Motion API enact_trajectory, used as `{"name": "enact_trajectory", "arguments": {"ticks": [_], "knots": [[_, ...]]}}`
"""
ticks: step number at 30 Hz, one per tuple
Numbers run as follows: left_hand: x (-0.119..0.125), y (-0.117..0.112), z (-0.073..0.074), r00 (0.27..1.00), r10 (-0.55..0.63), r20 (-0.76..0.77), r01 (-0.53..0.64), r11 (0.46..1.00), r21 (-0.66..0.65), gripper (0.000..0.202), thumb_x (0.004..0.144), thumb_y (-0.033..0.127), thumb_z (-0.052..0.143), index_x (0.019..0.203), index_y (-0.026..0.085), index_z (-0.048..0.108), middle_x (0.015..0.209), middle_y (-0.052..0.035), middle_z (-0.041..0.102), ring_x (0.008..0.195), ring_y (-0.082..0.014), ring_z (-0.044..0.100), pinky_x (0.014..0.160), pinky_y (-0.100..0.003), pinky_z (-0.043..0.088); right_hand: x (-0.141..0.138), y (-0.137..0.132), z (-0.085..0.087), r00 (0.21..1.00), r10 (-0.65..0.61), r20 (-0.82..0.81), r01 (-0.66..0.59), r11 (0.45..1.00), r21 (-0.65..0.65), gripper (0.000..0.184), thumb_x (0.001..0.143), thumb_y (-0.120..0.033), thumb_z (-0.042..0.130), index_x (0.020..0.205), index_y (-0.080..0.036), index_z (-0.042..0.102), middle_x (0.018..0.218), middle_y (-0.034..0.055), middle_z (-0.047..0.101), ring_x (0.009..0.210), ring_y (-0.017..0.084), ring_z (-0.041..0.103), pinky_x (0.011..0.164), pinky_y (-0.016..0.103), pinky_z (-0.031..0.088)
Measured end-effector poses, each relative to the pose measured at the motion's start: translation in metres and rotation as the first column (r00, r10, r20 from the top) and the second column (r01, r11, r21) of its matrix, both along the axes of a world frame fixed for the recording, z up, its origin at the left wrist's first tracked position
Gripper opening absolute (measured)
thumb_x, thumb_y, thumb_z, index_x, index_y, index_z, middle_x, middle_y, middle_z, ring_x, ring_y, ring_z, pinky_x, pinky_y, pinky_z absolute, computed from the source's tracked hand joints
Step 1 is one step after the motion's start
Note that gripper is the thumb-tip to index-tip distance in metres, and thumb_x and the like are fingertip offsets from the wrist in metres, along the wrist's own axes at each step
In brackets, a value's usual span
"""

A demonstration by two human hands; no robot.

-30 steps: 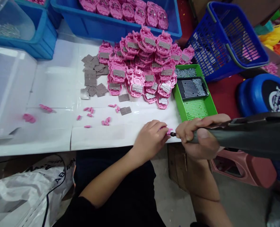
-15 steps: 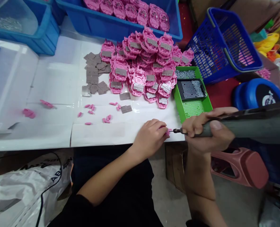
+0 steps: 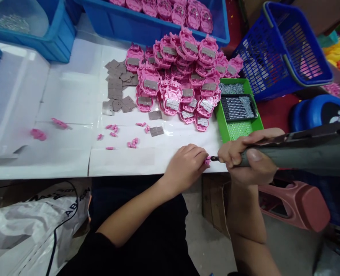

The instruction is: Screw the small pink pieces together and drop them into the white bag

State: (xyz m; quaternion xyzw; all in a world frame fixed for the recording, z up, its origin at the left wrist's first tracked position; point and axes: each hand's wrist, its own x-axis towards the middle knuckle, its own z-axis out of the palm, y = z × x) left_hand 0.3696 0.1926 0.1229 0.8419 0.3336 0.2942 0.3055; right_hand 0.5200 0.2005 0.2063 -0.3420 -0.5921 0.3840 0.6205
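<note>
Near the table's front edge, my left hand is closed on a small pink plastic part, mostly hidden by the fingers. My right hand wraps round the dark grey-green body of an electric screwdriver, held sideways. Its bit points left and meets the pink part. Behind my hands rises a heap of pink plastic casings, several with metal plates on them. Loose grey metal plates lie left of the heap. Small pink pieces are scattered on the white table.
A green tray with screws in a black perforated holder stands beside the heap. At the back is a blue bin of pink casings. To the right are a blue basket and a pink stool.
The camera view has shifted slightly, so the table's contents appear a little further right. The screwdriver bit has come closer to my left fingers; both hands keep their hold.
</note>
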Motion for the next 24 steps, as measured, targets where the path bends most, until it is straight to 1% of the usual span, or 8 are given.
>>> {"name": "enact_trajectory", "arguments": {"ticks": [4,7,9,12,16,19,21,24], "knots": [[-0.001,0.001,0.003,1.0,-0.009,-0.014,0.009,1.0,-0.018,0.012,0.11,0.029,0.078,0.112,0.019,0.071,0.116,-0.0063,0.081,0.112,-0.0259,0.071,0.093,-0.04,0.055,0.006,0.007,-0.002,0.959,0.282,-0.026,-0.282,0.959,0.001,0.013,0.1,-0.029,0.071,0.113,-0.025,0.074,0.055,-0.0109,0.046,0.035,0.008,0.038,0.039,0.021,0.042],[-0.001,0.002,0.004,1.0,-0.017,-0.016,0.016,1.0,-0.025,0.014,0.108,0.03,0.08,0.111,0.018,0.072,0.116,-0.0065,0.081,0.111,-0.0266,0.071,0.093,-0.041,0.055,0.012,0.015,-0.002,0.856,0.515,-0.041,-0.515,0.857,0.021,0.019,0.099,-0.027,0.069,0.116,-0.022,0.076,0.052,-0.0108,0.047,0.033,0.008,0.039,0.039,0.021,0.043],[-0.001,0.002,0.003,1.0,-0.015,-0.013,0.014,0.999,-0.03,0.014,0.108,0.029,0.081,0.11,0.019,0.072,0.116,-0.0063,0.081,0.112,-0.0268,0.071,0.094,-0.041,0.056,0.017,0.02,-0.004,0.81,0.585,-0.033,-0.585,0.811,0.02,0.023,0.098,-0.025,0.069,0.119,-0.022,0.076,0.052,-0.011,0.047,0.032,0.008,0.039,0.039,0.02,0.043],[0.001,0.003,0.001,1.0,-0.011,-0.011,0.011,0.999,-0.043,0.012,0.107,0.027,0.081,0.112,0.02,0.072,0.118,-0.0068,0.082,0.113,-0.0274,0.072,0.094,-0.042,0.056,0.024,0.021,-0.007,0.832,0.554,0.009,-0.553,0.831,-0.065,0.022,0.094,-0.031,0.079,0.115,-0.024,0.078,0.053,-0.0094,0.052,0.035,0.009,0.045,0.04,0.021,0.044],[0.001,0.005,0.0,1.0,-0.006,-0.002,0.006,0.998,-0.067,0.012,0.106,0.027,0.082,0.111,0.02,0.074,0.119,-0.0077,0.082,0.114,-0.0281,0.072,0.095,-0.043,0.057,0.027,0.024,-0.013,0.847,0.529,0.052,-0.519,0.844,-0.137,0.025,0.085,-0.045,0.088,0.086,-0.024,0.074,0.05,-0.0071,0.055,0.037,0.011,0.051,0.04,0.022,0.047],[-0.001,0.007,-0.001,1.0,-0.021,0.004,0.021,0.997,-0.074,0.014,0.105,0.028,0.085,0.112,0.019,0.076,0.115,-0.0081,0.083,0.114,-0.0284,0.073,0.095,-0.043,0.058,0.023,0.026,-0.013,0.8,0.599,0.025,-0.591,0.795,-0.137,0.02,0.087,-0.039,0.085,0.094,-0.023,0.076,0.049,-0.0089,0.054,0.033,0.01,0.048,0.038,0.02,0.044],[-0.001,0.009,-0.003,0.999,-0.031,0.009,0.031,0.998,-0.059,0.015,0.104,0.028,0.086,0.113,0.02,0.078,0.117,-0.0083,0.083,0.115,-0.0281,0.073,0.096,-0.043,0.058,0.021,0.026,-0.009,0.8,0.6,-0.021,-0.596,0.791,-0.136,0.022,0.087,-0.038,0.084,0.102,-0.023,0.076,0.047,-0.0105,0.053,0.03,0.009,0.044,0.038,0.02,0.042],[0.003,0.011,-0.006,0.999,-0.032,0.014,0.032,0.999,-0.022,0.011,0.105,0.028,0.084,0.112,0.021,0.081,0.12,-0.0082,0.083,0.114,-0.0272,0.073,0.096,-0.042,0.058,0.019,0.021,0.003,0.879,0.469,-0.082,-0.476,0.875,-0.094,0.017,0.088,-0.038,0.082,0.099,-0.026,0.076,0.046,-0.0116,0.049,0.027,0.009,0.04,0.039,0.022,0.043]]}}
